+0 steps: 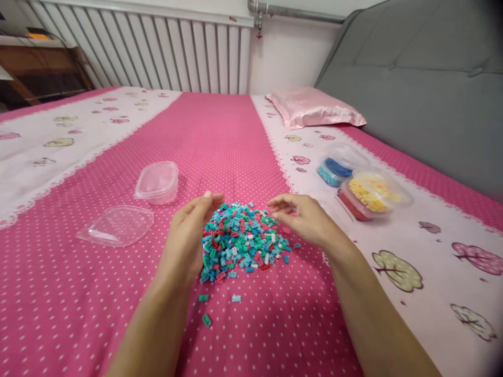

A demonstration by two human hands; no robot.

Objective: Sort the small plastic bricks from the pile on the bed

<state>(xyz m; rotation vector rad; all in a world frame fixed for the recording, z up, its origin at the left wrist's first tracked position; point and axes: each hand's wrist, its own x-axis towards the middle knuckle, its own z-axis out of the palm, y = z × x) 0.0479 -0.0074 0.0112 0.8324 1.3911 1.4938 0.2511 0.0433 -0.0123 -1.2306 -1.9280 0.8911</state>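
Observation:
A heap of small toy building bricks (239, 238) in teal, green, blue, red, pink and white lies on the pink bedspread between my hands. My left hand (192, 225) is at the heap's left edge, its fingers loosely curved and partly hidden behind the thumb; nothing shows in it. Across the heap, my right hand (301, 213) hovers at the upper right side, fingers bent inward with a gap to the thumb and no brick visible in it. Stray bricks, including a green brick (207, 320) and a pale blue brick (236, 298), lie nearer me.
A clear plastic tub (159, 183) stands at left, with a clear lid (120, 225) before it. At right are tubs of blue bricks (334, 170) and yellow bricks (367, 193), the latter over red ones. A pink pillow (314, 107) lies farther back, by the grey headboard (416, 89).

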